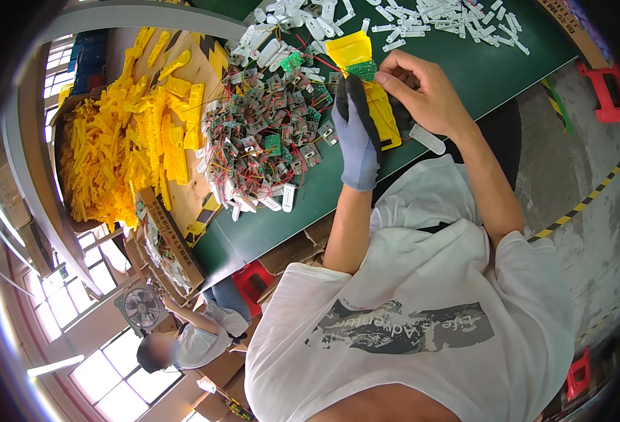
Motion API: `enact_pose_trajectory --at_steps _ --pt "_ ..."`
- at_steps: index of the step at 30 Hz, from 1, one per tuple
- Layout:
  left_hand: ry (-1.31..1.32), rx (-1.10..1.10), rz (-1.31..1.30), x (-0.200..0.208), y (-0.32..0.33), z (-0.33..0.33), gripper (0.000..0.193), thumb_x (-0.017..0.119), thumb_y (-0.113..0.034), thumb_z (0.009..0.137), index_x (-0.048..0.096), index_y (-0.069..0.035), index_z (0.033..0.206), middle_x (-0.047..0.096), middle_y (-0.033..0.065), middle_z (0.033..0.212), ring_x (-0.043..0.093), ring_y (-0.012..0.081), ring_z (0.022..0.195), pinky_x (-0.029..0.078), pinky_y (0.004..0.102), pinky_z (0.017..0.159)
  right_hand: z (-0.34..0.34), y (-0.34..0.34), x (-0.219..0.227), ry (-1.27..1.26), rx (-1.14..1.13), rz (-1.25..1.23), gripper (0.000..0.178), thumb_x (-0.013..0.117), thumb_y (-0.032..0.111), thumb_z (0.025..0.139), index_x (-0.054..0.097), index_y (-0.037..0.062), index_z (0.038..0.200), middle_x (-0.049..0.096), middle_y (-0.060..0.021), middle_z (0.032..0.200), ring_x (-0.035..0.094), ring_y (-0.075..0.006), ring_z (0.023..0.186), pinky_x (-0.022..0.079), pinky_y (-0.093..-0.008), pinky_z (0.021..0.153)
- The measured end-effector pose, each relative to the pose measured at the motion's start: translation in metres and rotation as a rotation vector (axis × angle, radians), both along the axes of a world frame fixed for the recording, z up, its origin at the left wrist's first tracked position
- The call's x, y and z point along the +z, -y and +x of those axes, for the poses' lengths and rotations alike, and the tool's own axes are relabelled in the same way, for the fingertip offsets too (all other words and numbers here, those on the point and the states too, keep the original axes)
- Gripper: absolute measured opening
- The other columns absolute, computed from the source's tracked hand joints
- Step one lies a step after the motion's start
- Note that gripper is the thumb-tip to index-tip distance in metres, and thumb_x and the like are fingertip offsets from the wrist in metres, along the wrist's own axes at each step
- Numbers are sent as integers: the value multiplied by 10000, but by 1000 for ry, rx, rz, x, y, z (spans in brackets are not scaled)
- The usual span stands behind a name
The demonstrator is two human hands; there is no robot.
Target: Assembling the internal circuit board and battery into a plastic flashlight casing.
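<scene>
Together both hands grip the work: gloved left hand grasps yellow casing, right hand pinches green circuit board.

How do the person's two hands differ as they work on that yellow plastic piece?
The left hand wears a grey glove with dark fingertips; the right hand is bare. The left grips the yellow plastic piece from below; the right pinches at the small green circuit board on top. Both touch the same piece.
</scene>
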State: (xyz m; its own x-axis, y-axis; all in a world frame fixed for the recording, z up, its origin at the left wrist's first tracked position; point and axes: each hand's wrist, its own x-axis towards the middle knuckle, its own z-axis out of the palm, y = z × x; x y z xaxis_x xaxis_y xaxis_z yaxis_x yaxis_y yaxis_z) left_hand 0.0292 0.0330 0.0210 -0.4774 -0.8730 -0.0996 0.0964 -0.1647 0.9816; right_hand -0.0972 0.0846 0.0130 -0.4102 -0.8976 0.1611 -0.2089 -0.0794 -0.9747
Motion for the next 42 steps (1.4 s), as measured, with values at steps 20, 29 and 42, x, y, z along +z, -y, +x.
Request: enact_pose_trajectory --at_steps 20,29,42 --pt "-176 -84 268 -2 13 11 304 397 -351 1008 491 -68 1067 609 77 834 633 165 660 532 291 567 -3 18 4 187 222 3 165 549 176 952 543 34 868 504 41 742 447 -30 680 380 -202 634" --pt "513 -348 -501 -41 47 58 486 434 -70 927 404 -75 1413 406 217 1332 434 341 1240 385 404 1042 -2 -9 6 187 113 -41 139 664 156 857 621 45 929 604 -19 818 561 -84 754 475 -263 669" --pt "-391 -7 -181 95 64 -16 375 399 -294 1000 454 8 1218 604 138 1040 613 225 889 490 357 819 -8 -8 68 -394 21 -262 192 701 160 822 637 7 918 621 -99 888 615 -243 784 491 -354 685"
